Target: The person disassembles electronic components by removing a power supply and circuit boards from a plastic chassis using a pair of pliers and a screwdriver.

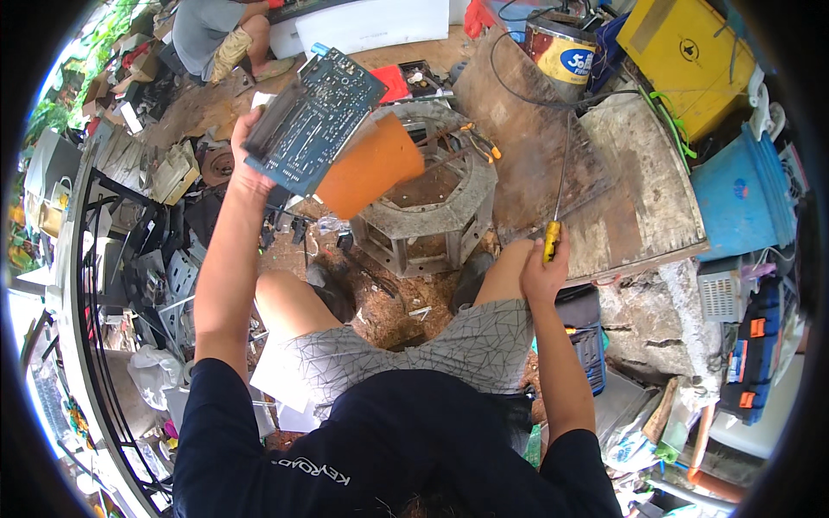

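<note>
My left hand (249, 160) grips the near left edge of a dark green circuit board (321, 123), raised in front of me and tilted. Just beside the board, partly behind it, is a flat orange sheet (376, 166); I cannot tell whether they touch. Below both stands an octagonal metal frame (371, 226) like a stool. Across its right side lie pliers with orange and black handles (484, 145). By my right knee, my right hand (546, 273) is closed around the yellow handle of a long, thin screwdriver (551, 242), its shaft pointing away from me.
Worn wooden boards (643, 186) lie to the right, with a paint bucket (560, 56) behind. A blue bin (743, 194) and a yellow case (686, 56) stand far right. Scrap parts crowd the left beside a metal rail (82, 259). Another person (216, 39) crouches at the upper left.
</note>
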A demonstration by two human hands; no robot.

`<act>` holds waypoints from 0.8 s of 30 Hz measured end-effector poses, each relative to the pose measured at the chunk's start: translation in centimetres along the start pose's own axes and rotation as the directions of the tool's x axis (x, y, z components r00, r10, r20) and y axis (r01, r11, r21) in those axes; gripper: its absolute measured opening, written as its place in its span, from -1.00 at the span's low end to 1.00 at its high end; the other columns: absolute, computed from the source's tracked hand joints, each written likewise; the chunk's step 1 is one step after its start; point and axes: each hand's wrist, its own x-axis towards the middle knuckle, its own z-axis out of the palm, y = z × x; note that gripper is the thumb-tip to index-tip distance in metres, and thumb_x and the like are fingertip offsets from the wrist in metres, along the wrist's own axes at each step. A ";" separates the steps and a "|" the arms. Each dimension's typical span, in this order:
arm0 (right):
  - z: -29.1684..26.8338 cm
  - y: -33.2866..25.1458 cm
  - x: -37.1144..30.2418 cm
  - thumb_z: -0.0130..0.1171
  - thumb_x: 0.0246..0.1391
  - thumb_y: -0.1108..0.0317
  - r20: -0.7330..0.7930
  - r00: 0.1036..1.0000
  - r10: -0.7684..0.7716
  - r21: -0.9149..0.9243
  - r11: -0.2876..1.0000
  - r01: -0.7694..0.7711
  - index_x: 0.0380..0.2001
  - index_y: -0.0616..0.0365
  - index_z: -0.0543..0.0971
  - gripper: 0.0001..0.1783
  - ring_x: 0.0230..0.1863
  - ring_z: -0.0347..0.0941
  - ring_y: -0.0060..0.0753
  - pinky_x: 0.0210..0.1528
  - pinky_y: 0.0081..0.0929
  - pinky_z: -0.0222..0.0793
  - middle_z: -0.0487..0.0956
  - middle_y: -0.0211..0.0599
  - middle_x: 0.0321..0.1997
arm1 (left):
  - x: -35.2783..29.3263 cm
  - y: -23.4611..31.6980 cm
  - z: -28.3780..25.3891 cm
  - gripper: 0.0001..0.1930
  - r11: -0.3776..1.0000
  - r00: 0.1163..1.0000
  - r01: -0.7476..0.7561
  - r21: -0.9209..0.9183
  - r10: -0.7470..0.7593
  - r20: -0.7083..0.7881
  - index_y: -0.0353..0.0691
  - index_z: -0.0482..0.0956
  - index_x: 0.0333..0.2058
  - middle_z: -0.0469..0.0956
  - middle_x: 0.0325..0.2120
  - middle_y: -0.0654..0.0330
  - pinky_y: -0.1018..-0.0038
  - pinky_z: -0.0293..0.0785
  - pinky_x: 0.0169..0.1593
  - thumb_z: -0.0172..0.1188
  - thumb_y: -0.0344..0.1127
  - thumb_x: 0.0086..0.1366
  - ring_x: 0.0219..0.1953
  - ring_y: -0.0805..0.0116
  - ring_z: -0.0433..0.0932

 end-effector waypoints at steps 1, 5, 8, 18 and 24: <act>-0.2 -0.1 -0.1 0.09 0.17 0.26 -0.005 1.000 0.006 -0.003 1.000 -0.006 0.20 0.35 0.30 -0.41 0.18 0.33 0.24 0.21 -0.12 0.22 0.41 0.20 0.16 | -0.7 -0.5 0.3 -0.42 0.998 0.999 -0.034 -0.049 0.034 0.005 -0.36 0.44 0.07 0.56 -0.07 -0.12 0.18 0.55 0.03 0.06 -0.02 0.21 -0.09 -0.01 0.59; -0.5 0.5 -0.2 0.12 0.17 0.29 -0.007 1.000 0.022 0.004 1.000 -0.022 0.19 0.34 0.31 -0.43 0.14 0.37 0.17 0.17 -0.19 0.27 0.44 0.18 0.13 | -2.9 -1.7 -0.4 -0.45 0.931 0.982 0.038 -0.363 0.034 0.188 -0.34 0.38 0.15 0.41 0.12 -0.15 0.07 0.37 0.23 -0.02 -0.03 0.34 0.12 -0.08 0.45; -1.1 0.2 0.1 0.12 0.20 0.29 -0.028 1.000 0.012 -0.030 0.999 -0.013 0.20 0.30 0.33 -0.45 0.05 0.46 -0.06 0.12 -0.31 0.33 0.50 0.07 0.07 | -3.8 -1.5 -1.3 -0.47 0.914 0.938 0.012 -0.405 0.130 0.322 -0.28 0.37 0.17 0.37 0.17 -0.12 0.04 0.32 0.26 -0.12 -0.01 0.41 0.18 -0.08 0.39; 6.7 -13.3 -3.6 0.06 0.18 0.34 0.798 0.583 0.152 0.520 0.316 -0.794 0.07 0.13 0.26 -0.59 -0.37 0.41 -0.53 -0.40 -0.56 0.44 0.52 -0.26 -0.11 | -5.9 -2.8 0.4 -0.46 0.858 0.946 0.036 -0.512 0.136 0.295 -0.29 0.38 0.15 0.41 0.13 -0.10 0.05 0.36 0.24 -0.03 0.01 0.37 0.15 -0.10 0.42; 9.8 -16.9 -4.7 0.21 0.16 0.03 0.836 0.548 0.022 0.534 0.198 -0.822 0.09 0.09 0.33 -0.44 -0.16 0.46 -0.51 -0.29 -0.53 0.47 0.48 -0.35 0.04 | -8.4 -6.6 4.5 -0.41 0.869 0.988 0.006 -0.495 0.070 0.135 -0.29 0.40 0.14 0.42 0.12 -0.13 0.04 0.38 0.21 0.03 0.07 0.32 0.11 -0.09 0.45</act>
